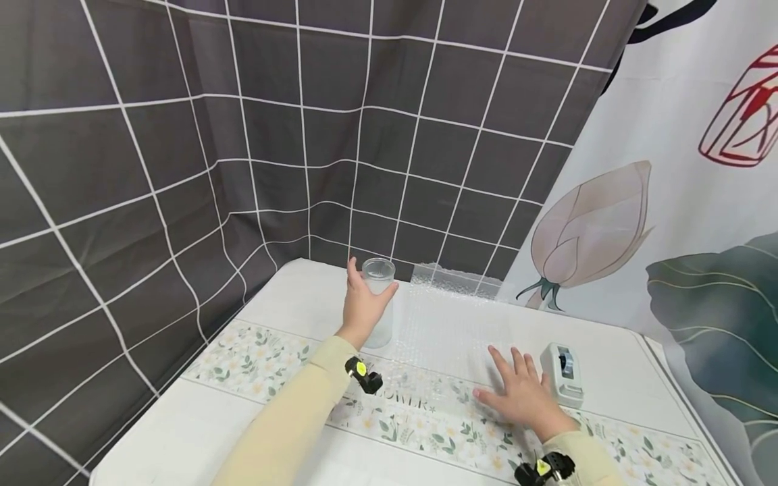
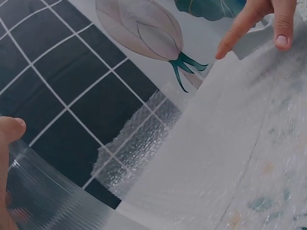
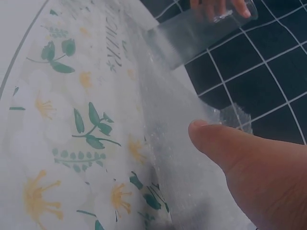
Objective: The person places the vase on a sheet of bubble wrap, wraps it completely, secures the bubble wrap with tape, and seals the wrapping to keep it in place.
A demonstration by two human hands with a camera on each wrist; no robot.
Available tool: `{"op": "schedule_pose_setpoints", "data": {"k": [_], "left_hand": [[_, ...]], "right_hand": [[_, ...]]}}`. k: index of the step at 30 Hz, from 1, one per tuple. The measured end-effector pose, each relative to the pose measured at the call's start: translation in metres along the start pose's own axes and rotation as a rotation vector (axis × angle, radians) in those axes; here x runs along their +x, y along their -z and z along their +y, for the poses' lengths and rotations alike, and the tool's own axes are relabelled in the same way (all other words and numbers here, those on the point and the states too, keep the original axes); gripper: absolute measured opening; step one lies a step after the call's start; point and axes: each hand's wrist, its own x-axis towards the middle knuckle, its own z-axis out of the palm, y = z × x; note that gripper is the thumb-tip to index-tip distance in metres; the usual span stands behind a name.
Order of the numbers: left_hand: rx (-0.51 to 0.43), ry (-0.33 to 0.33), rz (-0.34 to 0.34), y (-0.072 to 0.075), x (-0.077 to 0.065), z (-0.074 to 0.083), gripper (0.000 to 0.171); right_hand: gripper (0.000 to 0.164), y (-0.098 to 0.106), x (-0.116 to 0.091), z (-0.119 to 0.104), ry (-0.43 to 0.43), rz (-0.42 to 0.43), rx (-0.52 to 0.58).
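Note:
My left hand (image 1: 361, 308) grips a tall, clear ribbed glass (image 1: 381, 329), which stands upright near the back of the table, at the left edge of a sheet of bubble wrap (image 1: 450, 327). In the right wrist view, fingers curl around the upper part of the glass (image 3: 184, 40). Over the right part of the wrap, my right hand (image 1: 524, 399) is spread with its fingers apart, holding nothing. Its thumb (image 3: 216, 139) lies over the wrap in the right wrist view.
A small white box-like device (image 1: 568, 391) with a dark blue part sits just right of my right hand. The white table (image 1: 176, 418) has a floral printed band. Dark gridded cloth (image 1: 395, 155) hangs behind, with the wrap's far edge against it. A flower-printed curtain (image 1: 614, 297) hangs at right.

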Motion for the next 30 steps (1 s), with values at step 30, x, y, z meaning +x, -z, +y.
{"op": "schedule_pose_setpoints", "data": {"k": [30], "left_hand": [[-0.064,-0.14,0.088,0.005,-0.027,0.041,0.079]], "right_hand": [[0.092,-0.023,0.024,-0.028,-0.041,0.148,0.336]]}}
